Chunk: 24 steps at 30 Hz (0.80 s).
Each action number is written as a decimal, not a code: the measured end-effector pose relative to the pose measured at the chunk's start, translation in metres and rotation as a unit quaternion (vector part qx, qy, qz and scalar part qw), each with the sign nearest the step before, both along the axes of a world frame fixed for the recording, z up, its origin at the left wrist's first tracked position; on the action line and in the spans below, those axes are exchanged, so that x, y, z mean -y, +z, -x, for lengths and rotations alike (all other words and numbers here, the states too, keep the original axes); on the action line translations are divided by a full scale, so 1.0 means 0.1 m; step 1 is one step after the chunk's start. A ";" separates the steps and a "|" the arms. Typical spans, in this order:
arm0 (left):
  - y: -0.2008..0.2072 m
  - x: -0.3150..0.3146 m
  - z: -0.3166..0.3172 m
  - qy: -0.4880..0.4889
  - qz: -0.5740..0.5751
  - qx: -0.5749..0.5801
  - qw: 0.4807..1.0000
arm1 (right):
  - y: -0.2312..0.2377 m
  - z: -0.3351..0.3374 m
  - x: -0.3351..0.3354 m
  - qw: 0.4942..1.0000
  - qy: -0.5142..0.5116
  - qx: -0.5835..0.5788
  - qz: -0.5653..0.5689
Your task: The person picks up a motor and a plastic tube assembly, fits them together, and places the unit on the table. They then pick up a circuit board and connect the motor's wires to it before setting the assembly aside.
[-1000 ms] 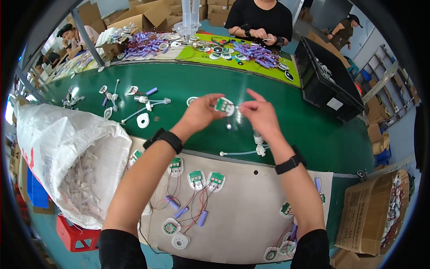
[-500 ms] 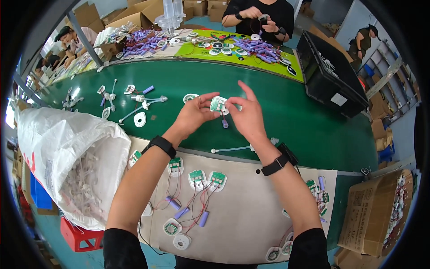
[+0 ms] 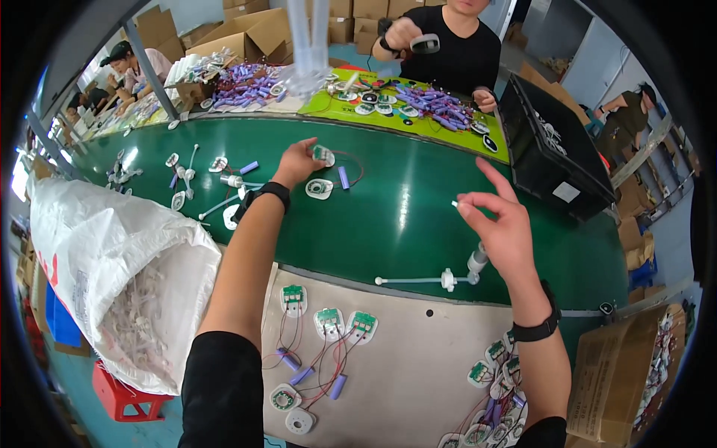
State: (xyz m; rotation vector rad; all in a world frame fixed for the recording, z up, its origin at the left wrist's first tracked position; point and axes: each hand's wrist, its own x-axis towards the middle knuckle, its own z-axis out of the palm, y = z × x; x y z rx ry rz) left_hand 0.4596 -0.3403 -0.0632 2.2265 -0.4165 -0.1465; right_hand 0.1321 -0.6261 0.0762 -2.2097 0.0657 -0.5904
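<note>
My left hand (image 3: 297, 163) is closed at the fingertips on the edge of a green circuit board with a white plate (image 3: 323, 155), just above the green table. Red wires run from that board to a purple cylindrical battery (image 3: 343, 177) beside it. Just below lies a white oval plate with a round board (image 3: 319, 189). My right hand (image 3: 500, 228), farther right, pinches a tiny white piece (image 3: 455, 204) between thumb and forefinger, its other fingers raised. Below this hand lies a clear tube with white fittings (image 3: 448, 280), partly hidden by it.
Wired boards (image 3: 328, 322) lie on a beige mat (image 3: 403, 373), with more piled at its right. A white sack (image 3: 89, 254) stands left, a black crate (image 3: 556, 153) at the far right. Across the table, a person (image 3: 455, 52) holds a grey-white oval part (image 3: 425, 43) near piled batteries (image 3: 441, 104).
My hands have parted: the left went left and down to the table with the circuit board, the right moved right and down with the tiny white piece. The person opposite has moved a hand up and left.
</note>
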 end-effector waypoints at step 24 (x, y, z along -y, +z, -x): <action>1.67 -1.73 4.59 -0.129 -0.036 0.112 0.985 | 1.13 1.63 -0.28 0.918 0.130 0.026 -0.374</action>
